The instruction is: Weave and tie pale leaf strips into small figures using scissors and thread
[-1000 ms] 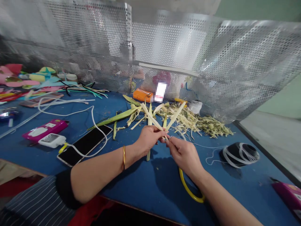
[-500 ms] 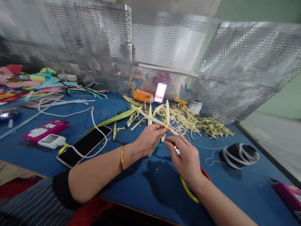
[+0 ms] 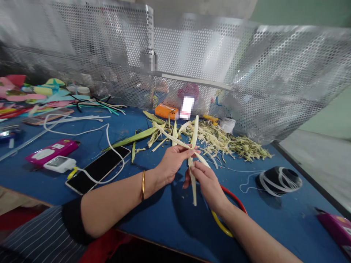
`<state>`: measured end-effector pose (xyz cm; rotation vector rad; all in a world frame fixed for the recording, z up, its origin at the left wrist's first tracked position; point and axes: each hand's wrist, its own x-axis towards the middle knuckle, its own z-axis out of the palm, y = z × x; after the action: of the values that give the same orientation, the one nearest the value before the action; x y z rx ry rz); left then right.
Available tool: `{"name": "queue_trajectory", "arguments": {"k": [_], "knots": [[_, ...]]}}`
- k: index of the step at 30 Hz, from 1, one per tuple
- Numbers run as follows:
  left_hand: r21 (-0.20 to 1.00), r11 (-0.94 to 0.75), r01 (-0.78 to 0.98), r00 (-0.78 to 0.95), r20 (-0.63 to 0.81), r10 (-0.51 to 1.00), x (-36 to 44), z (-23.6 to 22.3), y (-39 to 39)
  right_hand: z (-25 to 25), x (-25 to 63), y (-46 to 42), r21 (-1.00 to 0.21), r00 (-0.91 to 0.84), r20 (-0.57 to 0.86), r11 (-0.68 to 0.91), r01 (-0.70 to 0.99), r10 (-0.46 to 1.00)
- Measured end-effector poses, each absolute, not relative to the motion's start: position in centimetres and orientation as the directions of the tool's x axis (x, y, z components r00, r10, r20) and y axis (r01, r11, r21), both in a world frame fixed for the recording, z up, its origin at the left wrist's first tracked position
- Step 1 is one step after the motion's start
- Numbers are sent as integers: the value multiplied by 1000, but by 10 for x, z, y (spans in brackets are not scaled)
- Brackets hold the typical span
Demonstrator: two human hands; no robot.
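Pale dried leaf strips cross one another in front of me, one upright and one slanting from upper left to lower right. My left hand pinches them at the crossing between thumb and fingers. Just below, my right hand has its thumb and fingers closed on the strip that hangs down. The lower end of that strip pokes out free beneath the fingers. Behind the hands lies a pile of shredded leaf pieces, with a longer green leaf to its left.
A spool of white string stands on the right. Under my right wrist lies a red and yellow ring. To the left are a black phone, a white cable and a magenta device. A perforated screen borders the back.
My right hand has moved up and left and closed on the hanging strip, which now points straight down. My left hand keeps its pinch at the crossing.
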<state>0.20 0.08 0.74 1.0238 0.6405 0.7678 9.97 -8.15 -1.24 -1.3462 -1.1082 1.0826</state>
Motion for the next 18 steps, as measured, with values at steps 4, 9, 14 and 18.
{"name": "queue_trajectory", "arguments": {"k": [4, 9, 14, 18], "knots": [[914, 253, -317, 477, -77, 876, 5, 4, -1, -12, 100, -87, -892, 102, 154, 93, 443, 983], [917, 278, -286, 540, -86, 837, 3, 5, 5, -5, 112, -95, -537, 51, 461, 232, 811, 886], [905, 330, -268, 623, -99, 776, -2, 11, 8, 3, 130, -90, -367, 182, 694, 125, 922, 697], [916, 314, -250, 608, -104, 787, 0, 8, 8, -5, 135, -81, -620, 204, 377, 82, 780, 903]]}}
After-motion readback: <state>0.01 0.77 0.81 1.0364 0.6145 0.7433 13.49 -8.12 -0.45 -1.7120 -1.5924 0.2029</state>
